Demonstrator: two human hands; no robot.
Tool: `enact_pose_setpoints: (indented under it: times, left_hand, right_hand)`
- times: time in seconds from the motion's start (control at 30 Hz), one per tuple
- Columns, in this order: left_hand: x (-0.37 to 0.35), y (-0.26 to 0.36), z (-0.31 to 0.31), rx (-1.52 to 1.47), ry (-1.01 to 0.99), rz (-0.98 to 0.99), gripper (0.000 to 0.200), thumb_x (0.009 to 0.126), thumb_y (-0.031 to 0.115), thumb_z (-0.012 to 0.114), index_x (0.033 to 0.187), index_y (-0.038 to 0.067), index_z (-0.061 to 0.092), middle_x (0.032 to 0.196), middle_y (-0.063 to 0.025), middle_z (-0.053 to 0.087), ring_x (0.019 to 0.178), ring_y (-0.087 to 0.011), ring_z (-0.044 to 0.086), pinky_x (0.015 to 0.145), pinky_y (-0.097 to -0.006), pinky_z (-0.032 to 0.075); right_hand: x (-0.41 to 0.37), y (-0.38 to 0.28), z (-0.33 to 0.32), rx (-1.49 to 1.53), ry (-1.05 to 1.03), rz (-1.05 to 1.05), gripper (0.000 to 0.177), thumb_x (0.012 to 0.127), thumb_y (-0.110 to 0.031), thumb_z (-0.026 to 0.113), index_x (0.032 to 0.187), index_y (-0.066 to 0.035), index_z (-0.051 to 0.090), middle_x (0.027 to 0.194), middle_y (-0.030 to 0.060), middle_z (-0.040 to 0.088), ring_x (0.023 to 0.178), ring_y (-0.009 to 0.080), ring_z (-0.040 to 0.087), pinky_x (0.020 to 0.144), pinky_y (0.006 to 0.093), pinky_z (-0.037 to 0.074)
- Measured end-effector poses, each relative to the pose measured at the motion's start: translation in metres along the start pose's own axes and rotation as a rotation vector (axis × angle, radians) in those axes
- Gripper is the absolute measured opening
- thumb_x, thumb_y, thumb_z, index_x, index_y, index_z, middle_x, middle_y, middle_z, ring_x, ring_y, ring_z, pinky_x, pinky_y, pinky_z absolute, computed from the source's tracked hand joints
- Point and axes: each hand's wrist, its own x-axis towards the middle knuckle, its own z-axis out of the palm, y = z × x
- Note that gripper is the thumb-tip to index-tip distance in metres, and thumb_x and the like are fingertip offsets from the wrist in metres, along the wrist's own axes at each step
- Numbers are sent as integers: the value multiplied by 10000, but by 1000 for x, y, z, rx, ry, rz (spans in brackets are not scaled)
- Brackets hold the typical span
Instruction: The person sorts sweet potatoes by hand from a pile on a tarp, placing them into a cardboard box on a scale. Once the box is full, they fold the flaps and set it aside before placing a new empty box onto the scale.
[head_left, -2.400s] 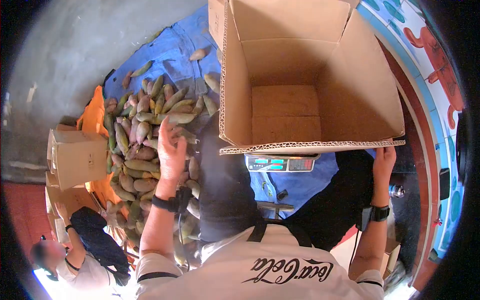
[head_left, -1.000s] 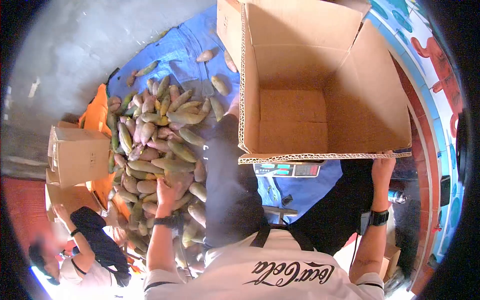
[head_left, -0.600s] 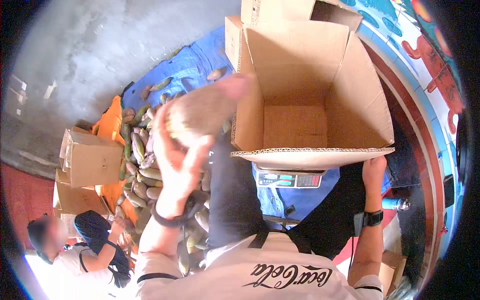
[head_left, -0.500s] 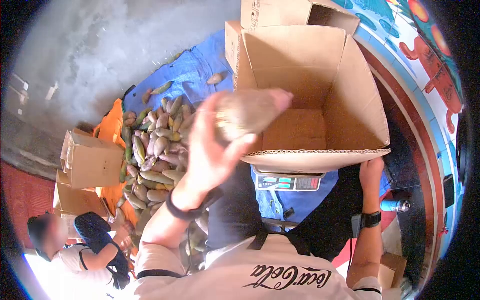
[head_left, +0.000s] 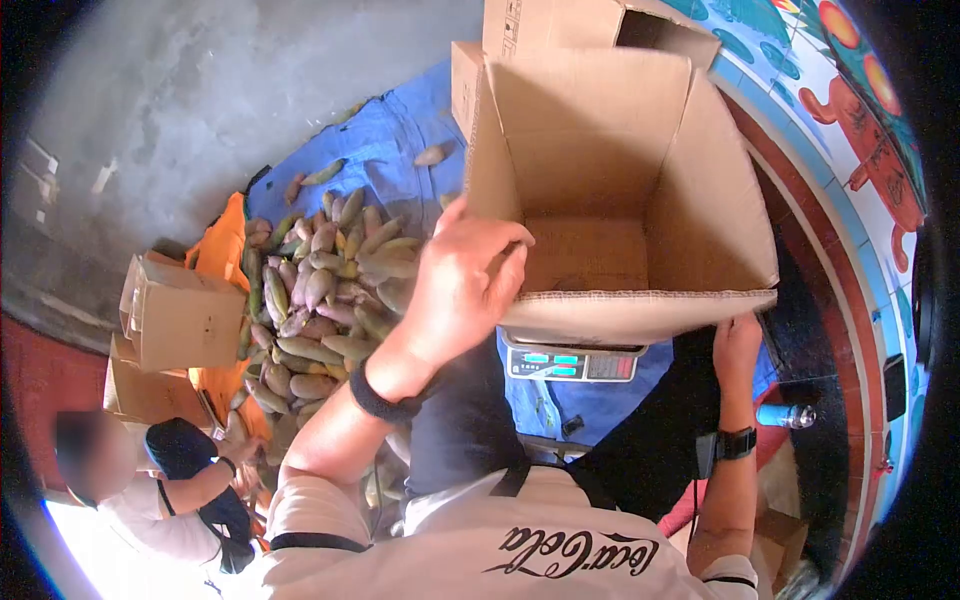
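A large open cardboard box (head_left: 575, 110) stands on a digital scale (head_left: 570, 364), its mouth facing me. My left hand (head_left: 465, 270) is at the box's near left corner, thumb and fingers curled around the rim. Under the near right corner, my right hand (head_left: 738, 345) grips the box from below, its fingertips partly hidden by the cardboard. The visible box floor is bare; the strip behind the near wall is hidden. Left of my left hand lies a heap of long, pinkish and green produce (head_left: 320, 285), like tubers or melons.
A blue tarp (head_left: 400, 130) and an orange sheet (head_left: 215, 250) lie under the heap. More cardboard boxes stand at left (head_left: 190, 315) and behind mine (head_left: 560, 25). A person (head_left: 150, 490) sits at lower left. A blue bottle (head_left: 785, 415) lies at right, near a painted wall.
My left hand has come down from above the box's left side to its rim. The long piece of produce it held is out of sight. My right hand stays at its corner.
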Motion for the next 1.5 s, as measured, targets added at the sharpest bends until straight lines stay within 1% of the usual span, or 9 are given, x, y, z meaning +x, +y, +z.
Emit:
enact_pose_setpoints:
  times: [0.3, 0.47, 0.63, 0.77, 0.83, 0.9, 1.2, 1.4, 1.5]
  left_hand:
    - [-22, -15, -13, -264, 81, -4, 274, 736, 76, 578, 1001, 14, 542, 966, -154, 561, 932, -285, 539, 848, -332, 403]
    - [-77, -65, -29, -180, 218, -381, 264, 743, 77, 567, 995, 1, 543, 959, -140, 575, 924, -265, 549, 820, -336, 414]
    - [-206, -166, -9, 149, -55, -684, 213, 766, 137, 552, 935, 8, 565, 901, -174, 582, 857, -326, 562, 749, -373, 442]
    - [-346, -233, 35, 648, -905, -617, 241, 762, 189, 518, 937, 36, 582, 895, -183, 596, 876, -344, 558, 729, -415, 468]
    - [-398, -222, 43, 242, -518, -899, 270, 729, 221, 555, 924, 37, 587, 932, -201, 590, 916, -359, 547, 760, -419, 468]
    - [-429, -219, 60, 368, -798, -1288, 379, 690, 265, 608, 986, 34, 560, 982, -214, 576, 948, -370, 537, 805, -420, 450]
    - [-502, -213, 85, 396, -1246, -1124, 734, 564, 346, 721, 1141, -11, 441, 1052, -188, 506, 1008, -368, 502, 822, -379, 461]
    - [-469, -187, 82, 179, -1078, -1420, 818, 493, 314, 741, 1122, -48, 363, 1129, -227, 464, 1047, -327, 497, 819, -367, 458]
    - [-508, -199, 94, 318, -1025, -1065, 756, 516, 301, 730, 1103, -23, 380, 1042, -191, 523, 988, -313, 534, 815, -358, 451]
  right_hand:
    - [-3, 5, 1, -127, -26, -14, 163, 745, -42, 498, 871, 29, 573, 846, 239, 571, 794, 404, 540, 687, 437, 436]
    - [-3, 18, 5, -156, -35, -36, 152, 754, -62, 504, 847, 33, 577, 813, 236, 573, 769, 406, 539, 680, 438, 433]
    - [-5, 21, 3, -205, -103, -4, 143, 769, -20, 459, 846, 62, 547, 810, 242, 559, 775, 399, 535, 669, 407, 425]
    - [-6, 27, 2, -290, -129, 14, 151, 782, -45, 445, 831, 62, 540, 759, 249, 544, 733, 414, 521, 628, 431, 407]
    - [-4, 16, 2, -239, -99, -1, 146, 784, -50, 448, 812, 64, 535, 744, 253, 539, 722, 419, 519, 615, 436, 402]
    - [-3, 12, 0, -190, -70, -15, 145, 785, -54, 451, 794, 66, 530, 730, 257, 534, 712, 423, 517, 603, 441, 396]
    - [-6, 23, 1, -331, -121, 45, 145, 790, -52, 441, 754, 71, 510, 707, 267, 523, 680, 434, 510, 576, 438, 387]
    - [-7, 18, 7, -168, 17, 18, 146, 768, -68, 466, 678, 44, 488, 652, 241, 500, 659, 429, 494, 565, 449, 381]
    - [-6, 10, 5, -252, -6, -14, 119, 754, -47, 459, 703, 46, 512, 679, 248, 524, 659, 424, 506, 574, 457, 389]
